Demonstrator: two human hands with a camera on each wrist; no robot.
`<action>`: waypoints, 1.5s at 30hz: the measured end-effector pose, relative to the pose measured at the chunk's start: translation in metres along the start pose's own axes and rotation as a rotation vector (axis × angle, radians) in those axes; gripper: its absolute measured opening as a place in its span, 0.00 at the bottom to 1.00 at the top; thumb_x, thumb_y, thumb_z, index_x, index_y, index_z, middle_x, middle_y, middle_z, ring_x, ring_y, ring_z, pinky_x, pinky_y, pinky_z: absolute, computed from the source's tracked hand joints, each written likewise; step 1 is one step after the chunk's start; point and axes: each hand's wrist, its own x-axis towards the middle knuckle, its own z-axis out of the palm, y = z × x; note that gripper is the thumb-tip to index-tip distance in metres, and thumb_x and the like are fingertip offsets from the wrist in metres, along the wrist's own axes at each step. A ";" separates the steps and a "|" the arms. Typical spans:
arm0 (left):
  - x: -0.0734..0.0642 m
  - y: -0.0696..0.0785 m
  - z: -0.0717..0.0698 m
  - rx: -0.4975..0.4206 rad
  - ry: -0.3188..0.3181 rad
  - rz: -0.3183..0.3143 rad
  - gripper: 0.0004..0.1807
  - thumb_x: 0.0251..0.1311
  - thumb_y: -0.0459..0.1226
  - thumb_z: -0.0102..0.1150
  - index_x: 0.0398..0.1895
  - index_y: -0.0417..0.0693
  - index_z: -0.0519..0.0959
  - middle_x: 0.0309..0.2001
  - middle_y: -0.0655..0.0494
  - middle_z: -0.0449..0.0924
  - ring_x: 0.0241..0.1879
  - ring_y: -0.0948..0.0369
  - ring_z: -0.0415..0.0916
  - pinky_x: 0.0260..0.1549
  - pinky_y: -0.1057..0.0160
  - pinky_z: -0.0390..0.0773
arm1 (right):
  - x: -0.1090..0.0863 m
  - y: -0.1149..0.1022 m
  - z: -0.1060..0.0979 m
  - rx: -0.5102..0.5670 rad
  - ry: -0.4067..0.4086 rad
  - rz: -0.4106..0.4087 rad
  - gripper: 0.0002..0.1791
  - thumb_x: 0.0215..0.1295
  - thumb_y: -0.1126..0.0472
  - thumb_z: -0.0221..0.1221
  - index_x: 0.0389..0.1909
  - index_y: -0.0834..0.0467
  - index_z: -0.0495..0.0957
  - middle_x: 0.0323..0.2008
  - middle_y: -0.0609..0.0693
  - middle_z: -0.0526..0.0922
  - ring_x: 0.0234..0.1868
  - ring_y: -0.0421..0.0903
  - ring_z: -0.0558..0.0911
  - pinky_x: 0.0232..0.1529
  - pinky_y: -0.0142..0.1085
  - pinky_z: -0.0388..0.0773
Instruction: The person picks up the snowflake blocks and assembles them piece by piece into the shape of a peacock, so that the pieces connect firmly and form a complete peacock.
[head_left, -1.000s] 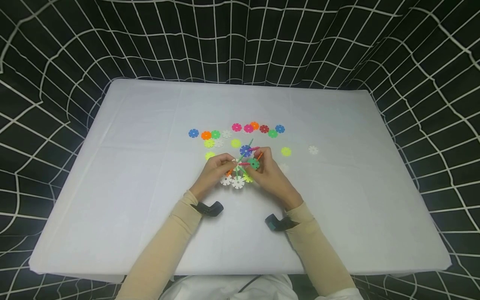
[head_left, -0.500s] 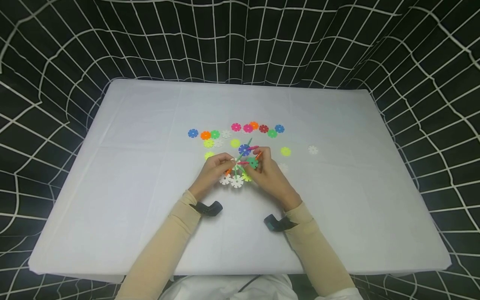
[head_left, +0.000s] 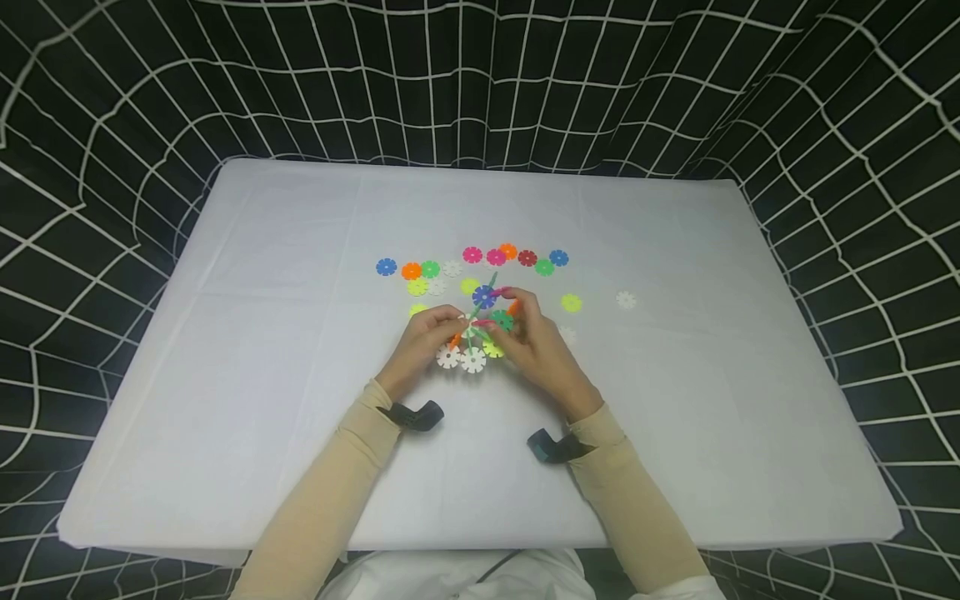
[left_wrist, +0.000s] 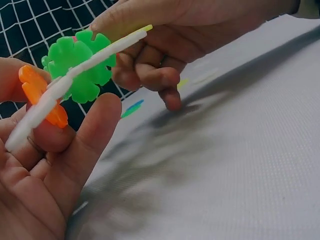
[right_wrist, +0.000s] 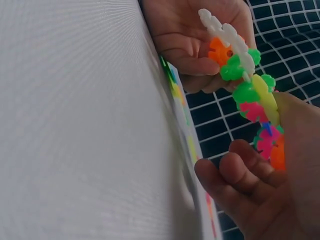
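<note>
Both hands hold one cluster of interlocked snowflake discs raised in front of the body. My left hand [head_left: 423, 343] pinches its left side, near an orange disc [left_wrist: 57, 117] and a white disc [left_wrist: 35, 115]. On the opposite side, my right hand [head_left: 543, 354] grips with thumb and index finger around the pink and orange discs; its other fingers curl loosely in the right wrist view. A blue disc [head_left: 483, 297] stands at the top of the cluster, a green disc [head_left: 501, 320] at its right, and a white disc [head_left: 472, 360] at the bottom. Fingers hide part of the joints.
Loose snowflake discs lie flat beyond the hands on the white-clothed table [head_left: 225, 375], among them a dark red disc [head_left: 527, 258] and an orange disc [head_left: 411, 271]. A yellow disc [head_left: 571, 303] and a white disc [head_left: 626, 300] lie farther right. Dark gridded curtain [head_left: 450, 83] surrounds the table.
The cluster has shifted slightly up and left, its blue disc tipping nearer the loose yellow one. My right index finger has moved up to the pink disc near the top. My left hand keeps its hold.
</note>
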 end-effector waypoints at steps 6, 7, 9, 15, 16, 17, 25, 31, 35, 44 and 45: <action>-0.001 0.000 -0.002 -0.010 -0.008 -0.020 0.12 0.71 0.42 0.53 0.43 0.43 0.81 0.33 0.60 0.79 0.37 0.63 0.73 0.39 0.68 0.74 | -0.001 -0.001 -0.001 0.000 0.037 0.044 0.33 0.66 0.51 0.67 0.68 0.47 0.63 0.26 0.48 0.77 0.26 0.43 0.78 0.27 0.32 0.77; -0.001 0.000 -0.002 -0.015 -0.014 -0.023 0.12 0.71 0.42 0.53 0.42 0.43 0.81 0.33 0.59 0.79 0.37 0.63 0.73 0.40 0.67 0.74 | -0.002 -0.001 -0.001 -0.006 0.047 0.049 0.33 0.65 0.50 0.68 0.68 0.46 0.65 0.27 0.48 0.78 0.27 0.42 0.79 0.28 0.33 0.79; -0.001 0.000 -0.003 -0.027 -0.027 -0.028 0.12 0.71 0.42 0.53 0.42 0.43 0.81 0.34 0.59 0.79 0.38 0.62 0.73 0.42 0.66 0.74 | -0.002 -0.001 -0.002 -0.021 0.065 0.052 0.33 0.63 0.50 0.70 0.67 0.45 0.67 0.30 0.47 0.80 0.30 0.42 0.80 0.30 0.34 0.81; 0.001 -0.001 -0.006 -0.030 -0.062 -0.045 0.11 0.70 0.42 0.54 0.39 0.45 0.81 0.34 0.58 0.79 0.39 0.61 0.73 0.44 0.64 0.73 | -0.003 -0.002 -0.004 -0.017 0.081 0.032 0.31 0.60 0.51 0.72 0.63 0.48 0.72 0.36 0.47 0.81 0.33 0.44 0.77 0.32 0.35 0.79; 0.002 -0.001 -0.006 -0.026 -0.064 -0.047 0.11 0.70 0.42 0.54 0.38 0.45 0.81 0.34 0.58 0.79 0.39 0.61 0.73 0.44 0.63 0.73 | -0.003 -0.002 -0.005 -0.012 0.081 0.026 0.31 0.60 0.52 0.72 0.63 0.49 0.73 0.36 0.47 0.82 0.34 0.44 0.77 0.33 0.34 0.79; 0.002 -0.001 -0.006 -0.025 -0.067 -0.049 0.11 0.70 0.42 0.54 0.38 0.45 0.81 0.34 0.57 0.79 0.39 0.61 0.72 0.44 0.63 0.73 | -0.003 -0.003 -0.005 -0.011 0.081 0.023 0.30 0.60 0.52 0.72 0.62 0.49 0.73 0.35 0.47 0.81 0.34 0.43 0.77 0.33 0.34 0.78; 0.003 0.000 -0.006 -0.038 -0.066 -0.037 0.11 0.71 0.42 0.54 0.36 0.45 0.81 0.33 0.58 0.78 0.39 0.61 0.72 0.45 0.63 0.73 | -0.002 -0.002 -0.004 -0.013 0.102 -0.037 0.29 0.59 0.54 0.73 0.62 0.50 0.75 0.26 0.47 0.75 0.29 0.42 0.73 0.27 0.31 0.71; 0.002 0.001 -0.007 -0.070 -0.072 -0.045 0.11 0.70 0.41 0.54 0.36 0.45 0.81 0.33 0.59 0.78 0.38 0.62 0.73 0.43 0.65 0.73 | -0.002 -0.002 -0.004 -0.002 0.127 -0.088 0.31 0.57 0.56 0.74 0.62 0.51 0.77 0.30 0.46 0.76 0.28 0.42 0.73 0.27 0.30 0.72; 0.002 0.001 -0.007 -0.099 -0.071 -0.052 0.10 0.70 0.41 0.54 0.36 0.45 0.81 0.32 0.59 0.78 0.37 0.63 0.73 0.40 0.67 0.74 | -0.002 -0.003 -0.003 -0.009 0.135 -0.090 0.31 0.57 0.56 0.74 0.62 0.50 0.78 0.30 0.46 0.77 0.29 0.41 0.74 0.28 0.28 0.73; 0.001 0.000 -0.008 -0.127 -0.066 -0.063 0.09 0.69 0.41 0.55 0.35 0.46 0.82 0.33 0.59 0.79 0.37 0.63 0.73 0.39 0.68 0.74 | -0.001 -0.002 -0.002 0.000 0.148 -0.124 0.30 0.56 0.57 0.75 0.60 0.52 0.79 0.31 0.46 0.80 0.29 0.41 0.75 0.34 0.32 0.80; 0.001 0.000 -0.008 -0.127 -0.063 -0.063 0.09 0.69 0.41 0.55 0.35 0.46 0.82 0.33 0.59 0.79 0.37 0.63 0.73 0.39 0.68 0.74 | -0.001 -0.002 -0.001 0.002 0.150 -0.127 0.30 0.56 0.58 0.75 0.60 0.52 0.79 0.30 0.46 0.80 0.29 0.41 0.75 0.35 0.33 0.81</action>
